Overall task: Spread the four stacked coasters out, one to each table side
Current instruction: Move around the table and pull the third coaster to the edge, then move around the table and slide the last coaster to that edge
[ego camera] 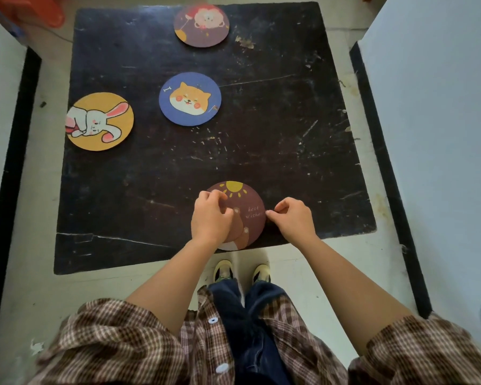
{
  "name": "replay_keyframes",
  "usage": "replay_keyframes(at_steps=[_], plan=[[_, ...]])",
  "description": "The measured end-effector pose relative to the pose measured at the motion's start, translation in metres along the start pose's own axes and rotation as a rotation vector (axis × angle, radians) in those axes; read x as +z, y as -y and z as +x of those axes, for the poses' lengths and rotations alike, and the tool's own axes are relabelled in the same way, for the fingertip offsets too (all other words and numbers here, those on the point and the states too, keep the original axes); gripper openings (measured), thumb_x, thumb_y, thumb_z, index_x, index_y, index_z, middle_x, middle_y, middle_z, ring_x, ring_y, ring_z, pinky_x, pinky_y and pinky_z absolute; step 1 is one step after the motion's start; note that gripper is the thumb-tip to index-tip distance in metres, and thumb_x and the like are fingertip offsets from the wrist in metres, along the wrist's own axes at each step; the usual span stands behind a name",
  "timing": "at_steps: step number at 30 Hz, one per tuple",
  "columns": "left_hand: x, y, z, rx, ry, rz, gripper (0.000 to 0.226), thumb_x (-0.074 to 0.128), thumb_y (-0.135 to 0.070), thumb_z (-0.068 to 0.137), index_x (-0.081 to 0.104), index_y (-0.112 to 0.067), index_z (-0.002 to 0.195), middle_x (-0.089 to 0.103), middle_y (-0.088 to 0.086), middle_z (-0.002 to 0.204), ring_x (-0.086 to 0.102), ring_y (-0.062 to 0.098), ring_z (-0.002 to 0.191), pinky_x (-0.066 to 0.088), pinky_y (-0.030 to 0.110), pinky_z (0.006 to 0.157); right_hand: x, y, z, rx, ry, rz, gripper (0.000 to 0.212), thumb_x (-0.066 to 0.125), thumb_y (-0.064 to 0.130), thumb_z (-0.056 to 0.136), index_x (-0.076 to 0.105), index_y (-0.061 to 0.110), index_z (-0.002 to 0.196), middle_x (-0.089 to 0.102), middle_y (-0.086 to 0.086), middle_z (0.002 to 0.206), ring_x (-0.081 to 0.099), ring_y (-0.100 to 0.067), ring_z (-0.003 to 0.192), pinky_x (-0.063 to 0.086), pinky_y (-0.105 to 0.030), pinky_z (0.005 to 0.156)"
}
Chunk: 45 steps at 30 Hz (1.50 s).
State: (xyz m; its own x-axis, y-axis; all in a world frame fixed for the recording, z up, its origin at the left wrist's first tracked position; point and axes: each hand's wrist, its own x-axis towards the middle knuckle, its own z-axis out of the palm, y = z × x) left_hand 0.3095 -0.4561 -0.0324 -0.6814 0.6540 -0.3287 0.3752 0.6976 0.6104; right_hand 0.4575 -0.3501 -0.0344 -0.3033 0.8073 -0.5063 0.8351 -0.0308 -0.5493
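A dark square table (275,134) carries four round coasters. A maroon coaster with a sun (247,202) lies at the near edge. My left hand (210,218) rests on its left part, fingers curled onto it. My right hand (292,218) pinches at its right rim, thumb and forefinger together. A purple lion coaster (202,25) lies at the far edge. A yellow rabbit coaster (100,121) sits at the left edge, slightly overhanging. A blue dog coaster (190,99) lies near the table's middle.
The table's right half is scratched and has flaking paint. White walls with black skirting stand close on the left (0,107) and right (442,107). An orange plastic object (39,9) is at the far left corner. My shoes (242,272) stand on pale floor below.
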Motion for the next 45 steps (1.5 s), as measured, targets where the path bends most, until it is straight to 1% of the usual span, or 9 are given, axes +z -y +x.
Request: replay_keyframes(at_steps=[2, 6, 12, 18, 23, 28, 32, 37, 45], plan=[[0.009, -0.014, 0.002, 0.032, 0.003, 0.037, 0.026, 0.063, -0.023, 0.085, 0.058, -0.017, 0.11, 0.051, 0.004, 0.117, 0.05, 0.018, 0.107, 0.049, 0.033, 0.084, -0.011, -0.006, 0.005, -0.018, -0.012, -0.011, 0.02, 0.069, 0.035, 0.08, 0.06, 0.018, 0.087, 0.064, -0.002, 0.086, 0.06, -0.015, 0.08, 0.048, -0.029, 0.068], [0.033, -0.046, 0.002, 0.091, 0.014, 0.047, 0.029, 0.061, -0.022, 0.086, 0.058, -0.019, 0.115, 0.052, 0.004, 0.122, 0.048, 0.019, 0.111, 0.044, 0.029, 0.085, -0.039, -0.023, 0.019, -0.06, -0.041, -0.029, 0.021, 0.067, 0.035, 0.081, 0.06, 0.017, 0.09, 0.062, -0.002, 0.09, 0.059, -0.017, 0.083, 0.052, -0.033, 0.072], [0.085, -0.1, -0.006, 0.1, -0.003, 0.054, 0.03, 0.059, -0.022, 0.088, 0.057, -0.02, 0.118, 0.052, 0.002, 0.126, 0.044, 0.017, 0.116, 0.036, 0.023, 0.083, -0.091, -0.068, 0.046, -0.142, -0.076, -0.113, 0.023, 0.067, 0.033, 0.083, 0.06, 0.016, 0.096, 0.053, 0.004, 0.092, 0.052, -0.012, 0.081, 0.04, -0.025, 0.069], [0.15, -0.162, -0.033, -0.073, -0.106, -0.031, 0.031, 0.06, -0.025, 0.088, 0.055, -0.022, 0.119, 0.051, 0.002, 0.128, 0.046, 0.017, 0.115, 0.038, 0.024, 0.081, -0.148, -0.129, 0.073, -0.254, -0.038, -0.212, 0.028, 0.067, 0.037, 0.081, 0.058, 0.019, 0.101, 0.058, 0.001, 0.098, 0.052, -0.012, 0.082, 0.045, -0.027, 0.07], [0.188, -0.205, -0.038, -0.12, -0.194, -0.033, 0.033, 0.057, -0.028, 0.088, 0.054, -0.021, 0.121, 0.051, 0.001, 0.127, 0.044, 0.016, 0.115, 0.037, 0.025, 0.079, -0.188, -0.158, 0.1, -0.389, -0.001, -0.332, 0.035, 0.064, 0.04, 0.082, 0.058, 0.019, 0.109, 0.061, -0.001, 0.107, 0.055, -0.014, 0.088, 0.044, -0.026, 0.072], [0.204, -0.222, -0.026, -0.171, -0.23, -0.016, 0.038, 0.054, -0.029, 0.089, 0.051, -0.021, 0.126, 0.045, 0.003, 0.137, 0.039, 0.019, 0.124, 0.045, 0.036, 0.093, -0.205, -0.147, 0.131, -0.525, 0.026, -0.434, 0.039, 0.061, 0.041, 0.084, 0.056, 0.017, 0.114, 0.061, -0.003, 0.113, 0.056, -0.02, 0.1, 0.049, -0.034, 0.081], [0.205, -0.227, -0.006, -0.246, -0.276, 0.022, 0.043, 0.053, -0.03, 0.09, 0.046, -0.02, 0.132, 0.038, 0.007, 0.146, 0.031, 0.024, 0.134, 0.04, 0.042, 0.102, -0.206, -0.124, 0.156, -0.629, 0.08, -0.478, 0.044, 0.063, 0.041, 0.082, 0.053, 0.017, 0.118, 0.059, -0.003, 0.116, 0.055, -0.02, 0.103, 0.048, -0.035, 0.085], [0.193, -0.226, 0.029, -0.284, -0.314, 0.147, 0.046, 0.049, -0.029, 0.092, 0.042, -0.016, 0.135, 0.036, 0.012, 0.148, 0.029, 0.028, 0.136, 0.037, 0.045, 0.103, -0.206, -0.087, 0.191, -0.732, 0.137, -0.552, 0.047, 0.064, 0.042, 0.081, 0.051, 0.019, 0.12, 0.056, -0.003, 0.118, 0.052, -0.02, 0.107, 0.048, -0.038, 0.089], [0.182, -0.228, 0.062, -0.475, -0.345, 0.094, 0.046, 0.045, -0.03, 0.093, 0.039, -0.016, 0.137, 0.032, 0.011, 0.15, 0.023, 0.028, 0.138, 0.033, 0.045, 0.106, -0.201, -0.026, 0.245, -0.913, 0.241, -0.719, 0.05, 0.064, 0.042, 0.083, 0.049, 0.018, 0.124, 0.054, -0.004, 0.124, 0.048, -0.025, 0.115, 0.043, -0.04, 0.094]])
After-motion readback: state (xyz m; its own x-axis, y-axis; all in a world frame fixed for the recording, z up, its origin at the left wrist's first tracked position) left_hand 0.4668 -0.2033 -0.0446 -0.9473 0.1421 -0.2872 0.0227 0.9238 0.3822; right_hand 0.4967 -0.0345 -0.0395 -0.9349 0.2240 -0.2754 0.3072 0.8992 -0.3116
